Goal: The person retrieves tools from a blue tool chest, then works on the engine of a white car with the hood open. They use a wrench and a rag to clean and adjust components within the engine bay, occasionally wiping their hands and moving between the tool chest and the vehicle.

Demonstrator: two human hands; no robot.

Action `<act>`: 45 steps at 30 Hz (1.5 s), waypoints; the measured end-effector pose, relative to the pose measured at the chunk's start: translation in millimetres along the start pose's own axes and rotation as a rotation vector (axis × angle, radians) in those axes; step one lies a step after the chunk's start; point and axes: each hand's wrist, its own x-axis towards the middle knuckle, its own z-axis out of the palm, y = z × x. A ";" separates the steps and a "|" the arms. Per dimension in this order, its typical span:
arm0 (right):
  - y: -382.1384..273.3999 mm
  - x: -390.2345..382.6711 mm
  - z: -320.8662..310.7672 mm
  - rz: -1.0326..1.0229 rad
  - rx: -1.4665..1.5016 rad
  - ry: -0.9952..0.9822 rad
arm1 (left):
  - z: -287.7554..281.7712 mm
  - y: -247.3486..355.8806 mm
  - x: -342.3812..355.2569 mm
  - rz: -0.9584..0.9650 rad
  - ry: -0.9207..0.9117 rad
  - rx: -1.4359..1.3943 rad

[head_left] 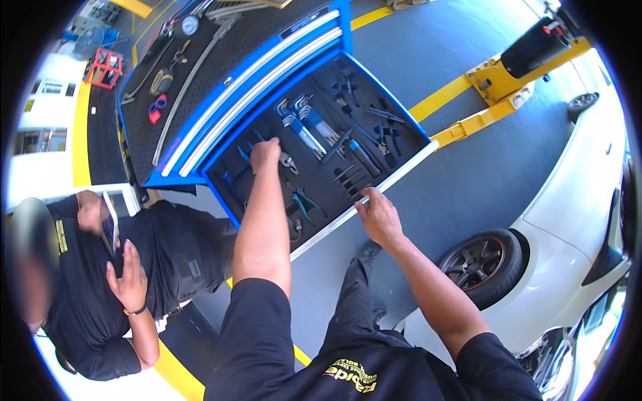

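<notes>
My left hand [266, 154] reaches into the open drawer [319, 200] of a blue tool cabinet. Its fingers are curled in among blue-handled tools [246, 152] at the drawer's left; the hand hides what they hold, if anything. Beside it lie grey adjustable pliers [288, 162]. Blue-handled pliers [306, 203] sit nearer the front. My right hand [380, 217] rests on the drawer's white front edge [401, 167], fingers bent over it. Two hex key sets [301, 130] lie farther back, and several dark pliers [386, 127] fill the right side.
On the cabinet's black top [200, 73] lie a gauge [190, 25] and loose tools. At the left, close by, a person [100, 281] holds a phone [110, 224]. A white car [562, 220] stands at the right, near a yellow lift arm [468, 127].
</notes>
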 end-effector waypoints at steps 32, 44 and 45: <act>210.0 -624.7 -29.1 0.616 0.715 1.008 | 41.4 -165.4 -774.4 1.091 -2.163 0.023; 450.4 -876.9 -65.3 0.290 0.699 1.534 | 101.1 -225.6 -1132.3 1.537 -2.390 0.356; 465.9 -878.6 -64.4 0.318 0.658 1.537 | 107.7 -231.1 -1140.9 1.631 -2.353 0.367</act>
